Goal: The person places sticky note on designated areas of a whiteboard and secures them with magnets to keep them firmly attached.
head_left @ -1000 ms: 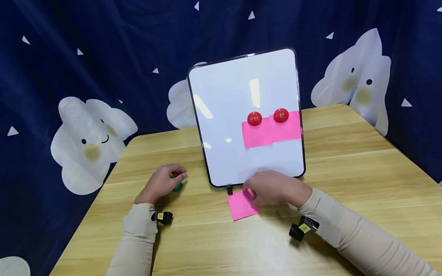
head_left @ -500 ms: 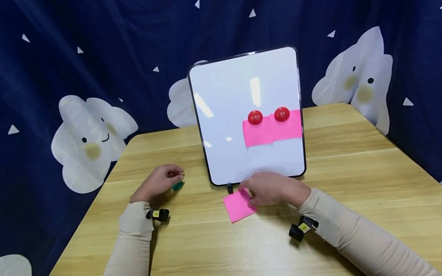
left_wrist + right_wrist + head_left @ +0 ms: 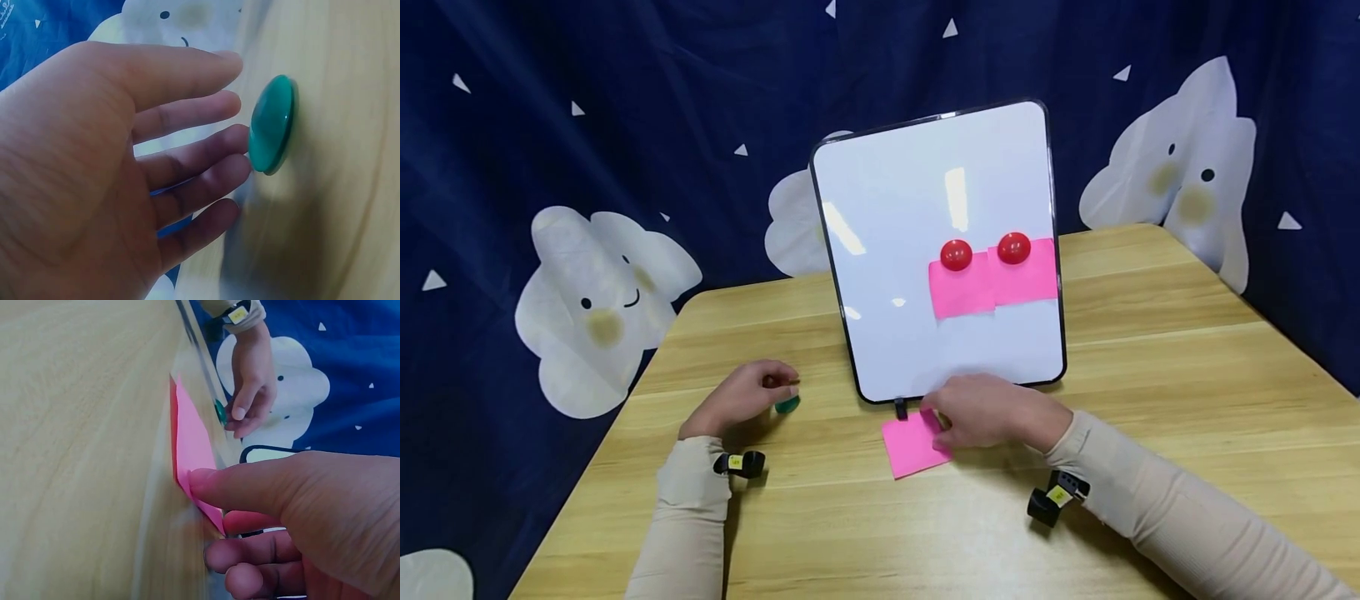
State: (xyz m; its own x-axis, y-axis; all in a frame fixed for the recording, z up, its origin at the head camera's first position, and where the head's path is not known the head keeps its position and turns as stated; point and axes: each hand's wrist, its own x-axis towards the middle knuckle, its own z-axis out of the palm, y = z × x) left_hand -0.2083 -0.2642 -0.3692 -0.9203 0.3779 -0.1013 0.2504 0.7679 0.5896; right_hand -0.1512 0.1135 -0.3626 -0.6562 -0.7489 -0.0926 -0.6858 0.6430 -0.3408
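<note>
My right hand (image 3: 988,410) pinches the right edge of a pink sticky note (image 3: 910,446) just in front of the whiteboard. In the right wrist view the thumb lies on the note (image 3: 190,440), which stands slightly off the wooden surface. To the left, my left hand (image 3: 144,144) hovers by a round green magnet (image 3: 272,125) lying on the table. Its fingers are loosely bent and hold nothing; whether a fingertip touches the magnet, I cannot tell. Two red magnets (image 3: 956,255) sit at the tops of two pink notes (image 3: 961,290) on the whiteboard (image 3: 887,217).
The whiteboard leans upright on the wooden table (image 3: 865,533), with a small black foot (image 3: 901,408) at its lower edge. Behind it hangs a dark blue curtain (image 3: 685,75) with white clouds and triangles.
My right hand has shifted the loose pink note slightly left, and the note has turned a little. The left hand has drawn back slightly to the left beside the green magnet.
</note>
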